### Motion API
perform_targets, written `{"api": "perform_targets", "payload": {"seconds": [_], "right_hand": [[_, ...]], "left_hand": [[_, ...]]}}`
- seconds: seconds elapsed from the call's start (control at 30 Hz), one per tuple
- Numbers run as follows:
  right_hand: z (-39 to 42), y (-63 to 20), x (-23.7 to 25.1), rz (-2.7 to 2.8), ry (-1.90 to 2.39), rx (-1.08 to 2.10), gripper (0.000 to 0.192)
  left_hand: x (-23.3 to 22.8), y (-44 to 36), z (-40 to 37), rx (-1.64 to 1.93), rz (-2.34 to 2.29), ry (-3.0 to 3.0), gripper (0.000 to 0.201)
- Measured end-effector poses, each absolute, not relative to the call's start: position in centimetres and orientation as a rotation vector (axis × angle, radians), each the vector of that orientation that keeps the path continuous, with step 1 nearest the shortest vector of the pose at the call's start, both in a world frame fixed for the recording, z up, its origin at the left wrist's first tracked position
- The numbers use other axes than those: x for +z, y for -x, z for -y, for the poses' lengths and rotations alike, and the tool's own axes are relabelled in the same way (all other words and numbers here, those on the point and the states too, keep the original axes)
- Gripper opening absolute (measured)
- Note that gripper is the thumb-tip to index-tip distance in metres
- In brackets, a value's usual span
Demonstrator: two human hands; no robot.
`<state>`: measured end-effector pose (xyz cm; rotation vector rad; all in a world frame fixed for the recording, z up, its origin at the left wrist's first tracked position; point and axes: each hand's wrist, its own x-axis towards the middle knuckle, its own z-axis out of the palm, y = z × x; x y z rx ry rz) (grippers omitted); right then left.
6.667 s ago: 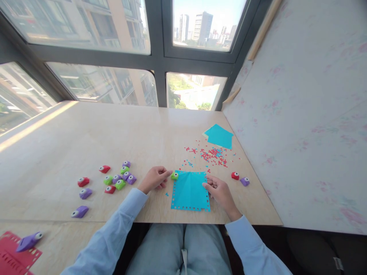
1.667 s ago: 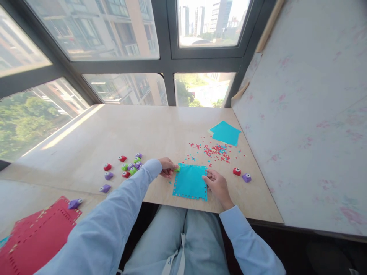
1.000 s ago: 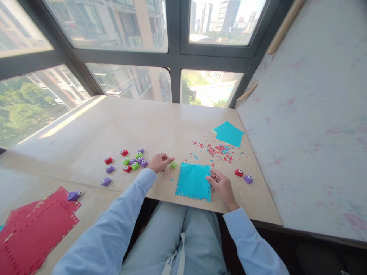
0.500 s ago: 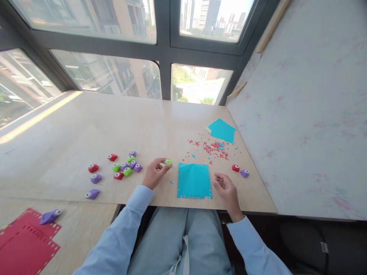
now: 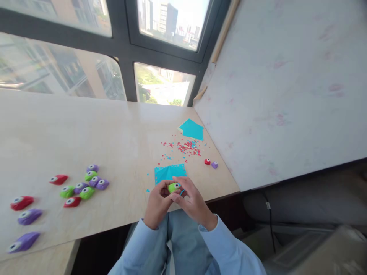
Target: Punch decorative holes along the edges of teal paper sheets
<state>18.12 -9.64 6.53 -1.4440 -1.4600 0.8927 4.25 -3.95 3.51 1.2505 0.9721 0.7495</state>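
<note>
Both hands meet over the near edge of the wooden table (image 5: 120, 130). My left hand (image 5: 157, 202) and my right hand (image 5: 192, 198) together hold a small green paper punch (image 5: 173, 187) with a googly eye, just above the blue square sheet (image 5: 169, 172) whose edges carry punched holes. The hands hide the near half of that sheet.
A cluster of red, green and purple punches (image 5: 83, 185) lies left, with more at the far left (image 5: 23, 214). Red and blue paper bits (image 5: 186, 147) are scattered ahead, beside a blue paper stack (image 5: 192, 130). A red punch (image 5: 207, 161) and purple punch (image 5: 214, 165) sit right, near a pale wall panel (image 5: 272, 95).
My left hand lifted the green punch off the table and brought it toward me. My right hand left the sheet's edge and joined it on the punch. The view swung right.
</note>
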Motion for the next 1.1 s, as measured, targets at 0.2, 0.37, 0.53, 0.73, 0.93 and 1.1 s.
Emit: {"api": "perform_targets", "payload": {"seconds": [0.2, 0.37, 0.53, 0.73, 0.93, 1.1], "right_hand": [[10.3, -19.8, 5.8, 1.206, 1.523, 0.971, 0.046], [10.6, -22.3, 5.0, 1.061, 1.530, 0.963, 0.044], [9.6, -28.0, 4.2, 1.141, 1.897, 0.565, 0.050], [8.1, -33.1, 3.2, 1.497, 2.119, 0.319, 0.045], [7.9, -34.2, 2.6, 1.642, 2.017, 0.302, 0.042], [8.9, -34.5, 1.7, 1.604, 1.974, 0.203, 0.040]], "left_hand": [[3.7, -6.8, 5.2, 0.826, -1.069, -1.621, 0.030], [4.4, -8.1, 6.6, 0.819, -0.918, -1.544, 0.045], [6.5, -6.2, 6.7, 0.815, -0.990, -1.531, 0.036], [6.1, -2.1, 4.7, 0.857, -1.153, -1.521, 0.040], [3.4, 3.6, 2.9, 0.958, -1.529, -1.457, 0.047], [3.0, 8.1, 3.1, 1.061, -1.792, -1.406, 0.047]]}}
